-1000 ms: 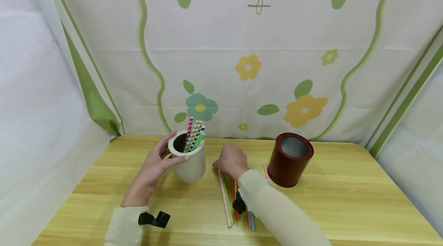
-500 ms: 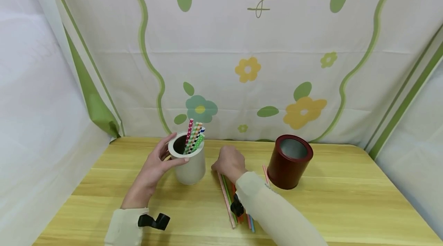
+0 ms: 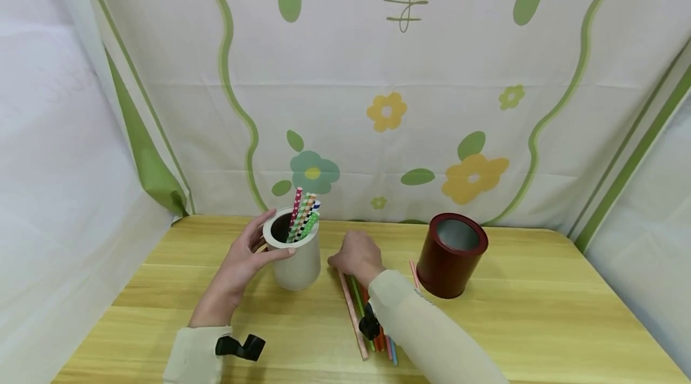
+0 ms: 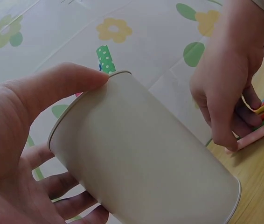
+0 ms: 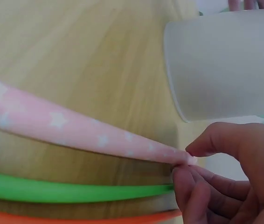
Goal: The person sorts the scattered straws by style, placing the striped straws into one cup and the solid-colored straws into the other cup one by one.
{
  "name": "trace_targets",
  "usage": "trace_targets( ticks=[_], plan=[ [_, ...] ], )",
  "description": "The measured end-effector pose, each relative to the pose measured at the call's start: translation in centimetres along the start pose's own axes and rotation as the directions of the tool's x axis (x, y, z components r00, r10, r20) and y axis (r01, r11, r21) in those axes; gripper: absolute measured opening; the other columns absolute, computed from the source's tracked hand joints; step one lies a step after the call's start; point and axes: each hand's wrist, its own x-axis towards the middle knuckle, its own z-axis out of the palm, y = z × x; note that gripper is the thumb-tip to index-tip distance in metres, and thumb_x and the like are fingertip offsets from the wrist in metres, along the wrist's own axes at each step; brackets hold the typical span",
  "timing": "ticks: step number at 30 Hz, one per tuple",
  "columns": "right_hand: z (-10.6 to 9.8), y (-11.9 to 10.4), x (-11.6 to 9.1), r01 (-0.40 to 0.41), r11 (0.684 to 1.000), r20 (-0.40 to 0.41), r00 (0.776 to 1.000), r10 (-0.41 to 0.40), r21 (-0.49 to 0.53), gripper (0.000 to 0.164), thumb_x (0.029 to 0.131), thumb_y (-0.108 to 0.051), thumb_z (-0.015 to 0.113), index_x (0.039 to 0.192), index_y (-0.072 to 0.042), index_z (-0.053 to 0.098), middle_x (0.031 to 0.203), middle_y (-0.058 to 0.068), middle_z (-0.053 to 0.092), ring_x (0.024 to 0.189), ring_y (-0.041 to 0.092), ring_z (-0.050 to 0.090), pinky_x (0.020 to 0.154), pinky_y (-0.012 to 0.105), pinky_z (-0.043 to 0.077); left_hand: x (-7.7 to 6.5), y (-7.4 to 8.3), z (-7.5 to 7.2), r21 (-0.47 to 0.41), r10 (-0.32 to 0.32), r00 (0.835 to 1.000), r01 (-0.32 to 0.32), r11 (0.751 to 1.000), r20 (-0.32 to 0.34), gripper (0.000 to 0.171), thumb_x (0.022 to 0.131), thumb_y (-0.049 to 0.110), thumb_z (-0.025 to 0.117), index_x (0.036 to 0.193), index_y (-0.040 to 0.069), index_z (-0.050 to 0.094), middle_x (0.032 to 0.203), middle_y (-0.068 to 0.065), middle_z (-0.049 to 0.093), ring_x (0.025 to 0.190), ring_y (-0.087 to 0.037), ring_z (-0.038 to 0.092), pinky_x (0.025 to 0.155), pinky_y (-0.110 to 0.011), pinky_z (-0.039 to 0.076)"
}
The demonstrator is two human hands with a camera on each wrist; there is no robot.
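Note:
My left hand (image 3: 245,252) grips a white cylindrical canister (image 3: 298,267), thumb along its rim and the other fingers around its far side. Several patterned paper straws (image 3: 303,216) stand in it, leaning right. To the right of the canister, my right hand (image 3: 357,255) pinches the far end of a pink straw with white stars (image 5: 57,119) between thumb and fingers. Close beside that straw lie a green straw (image 5: 76,192) and an orange straw (image 5: 76,218). My right forearm hides part of this group in the head view.
A dark red canister (image 3: 450,261) stands upright at the right of the wooden table (image 3: 540,312). Another pink straw (image 3: 413,273) lies against its left side. A blue straw (image 3: 393,353) shows under the right sleeve. Behind the table hangs a flowered white cloth (image 3: 345,108).
My right hand has shifted slightly left, and the near end of the pink starred straw has swung a little right. The left hand keeps its hold on the white canister.

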Motion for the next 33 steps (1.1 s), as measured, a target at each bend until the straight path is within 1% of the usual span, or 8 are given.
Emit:
trace_targets(
  ticks=[4,6,9,13,19,23,28,33],
  plan=[
    [-1.1,0.3,0.0,-0.026,0.989,0.088,0.996,0.014,0.146,0.051,0.087,-0.024,0.082,0.047,-0.017,0.052,0.045,-0.004,0.049,0.044,0.013,0.045,0.046,0.027,0.037,0.0,0.0,0.0,0.004,-0.003,1.0,0.003,1.0,0.0,0.098,0.091,0.021,0.087,0.17,0.033,0.031,0.176,-0.01,0.032,0.161,-0.038,0.031,0.127,-0.06,0.03],
    [-1.9,0.6,-0.1,-0.044,0.972,0.137,0.99,0.012,0.231,0.044,0.088,-0.023,0.079,0.05,-0.015,0.059,0.048,-0.001,0.058,0.045,0.013,0.052,0.047,0.028,0.045,-0.1,-0.1,0.1,0.008,-0.006,1.0,0.006,1.0,0.0,0.097,0.091,0.021,0.087,0.17,0.034,0.031,0.176,-0.01,0.032,0.161,-0.037,0.031,0.126,-0.06,0.03],
    [-3.2,1.0,-0.4,-0.065,0.94,0.184,0.983,0.003,0.335,0.035,0.09,-0.022,0.076,0.058,-0.012,0.066,0.058,0.003,0.068,0.052,0.015,0.063,0.059,0.034,0.06,-0.1,-0.1,0.3,0.013,-0.004,1.0,0.004,1.0,0.004,0.097,0.091,0.021,0.087,0.169,0.034,0.031,0.176,-0.01,0.032,0.16,-0.037,0.032,0.126,-0.059,0.031],
    [-4.5,1.3,-0.6,-0.074,0.897,0.213,0.977,-0.023,0.436,0.03,0.092,-0.02,0.074,0.065,-0.008,0.068,0.065,0.007,0.072,0.056,0.016,0.068,0.07,0.042,0.066,-0.1,0.0,0.5,0.013,0.003,1.0,-0.003,1.0,0.007,0.097,0.091,0.02,0.087,0.17,0.033,0.031,0.176,-0.01,0.032,0.161,-0.037,0.031,0.126,-0.059,0.031],
    [-5.6,0.9,-0.5,-0.055,0.871,0.246,0.966,-0.077,0.488,0.029,0.094,-0.017,0.066,0.068,-0.004,0.069,0.068,0.007,0.072,0.056,0.015,0.07,0.076,0.047,0.067,-0.4,0.2,0.1,0.019,-0.008,1.0,0.008,1.0,-0.003,0.098,0.092,0.02,0.086,0.17,0.033,0.029,0.178,-0.011,0.029,0.162,-0.038,0.029,0.127,-0.061,0.03],
    [-7.0,0.9,-0.3,-0.06,0.857,0.273,0.957,-0.096,0.512,0.028,0.097,-0.016,0.063,0.08,0.002,0.073,0.074,0.011,0.076,0.059,0.015,0.073,0.074,0.042,0.068,-0.3,0.1,0.1,0.014,-0.001,1.0,0.001,1.0,0.011,0.098,0.094,0.02,0.084,0.171,0.032,0.027,0.179,-0.012,0.025,0.163,-0.039,0.027,0.127,-0.06,0.029],
    [-9.4,0.9,-0.3,-0.079,0.816,0.29,0.951,-0.111,0.572,0.024,0.098,-0.017,0.061,0.091,0.003,0.072,0.075,0.009,0.074,0.058,0.013,0.072,0.065,0.031,0.066,-0.3,0.1,0.0,0.013,0.004,1.0,-0.004,1.0,0.014,0.098,0.093,0.02,0.084,0.172,0.03,0.026,0.179,-0.013,0.025,0.163,-0.039,0.027,0.127,-0.061,0.029],
    [-12.0,0.8,-0.4,-0.077,0.755,0.267,0.954,-0.133,0.652,0.024,0.099,-0.017,0.059,0.101,0.005,0.068,0.076,0.007,0.07,0.061,0.013,0.072,0.063,0.027,0.064,-0.4,0.1,0.0,0.011,0.005,1.0,-0.005,1.0,0.005,0.098,0.093,0.019,0.085,0.171,0.031,0.027,0.178,-0.012,0.027,0.162,-0.038,0.029,0.127,-0.06,0.03]
  ],
)
